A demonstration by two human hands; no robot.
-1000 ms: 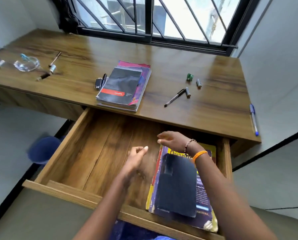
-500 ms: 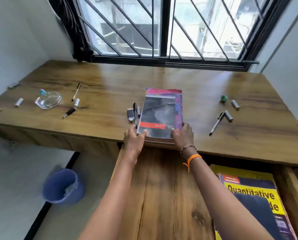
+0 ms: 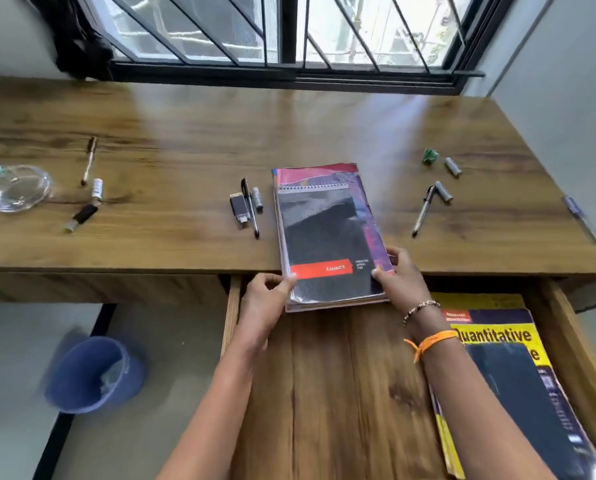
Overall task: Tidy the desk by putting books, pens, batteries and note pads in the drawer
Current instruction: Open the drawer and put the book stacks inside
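A stack of books and note pads [image 3: 327,233], topped by a black spiral pad with a red band, overhangs the desk's front edge above the open drawer [image 3: 327,393]. My left hand [image 3: 267,292] grips the stack's near left corner and my right hand [image 3: 398,275] grips its near right corner. A yellow book with a dark pad on it [image 3: 507,382] lies at the drawer's right side. On the desk left of the stack lie a black pen [image 3: 249,207], a battery [image 3: 257,199] and a USB stick [image 3: 238,208]. Right of it lie a pen [image 3: 422,213] and two batteries [image 3: 443,192].
A blue pen [image 3: 585,226] lies near the desk's right edge. At the far left are a clear glass dish [image 3: 12,188], a thin stick [image 3: 88,161], a small battery [image 3: 97,188] and a dark capped item [image 3: 82,216]. A green object [image 3: 429,156] sits back right. A blue bin [image 3: 92,375] stands on the floor.
Both hands left the drawer, reached up to the stack on the desk and took hold of its near corners. The stack has since slid toward me, past the desk edge.
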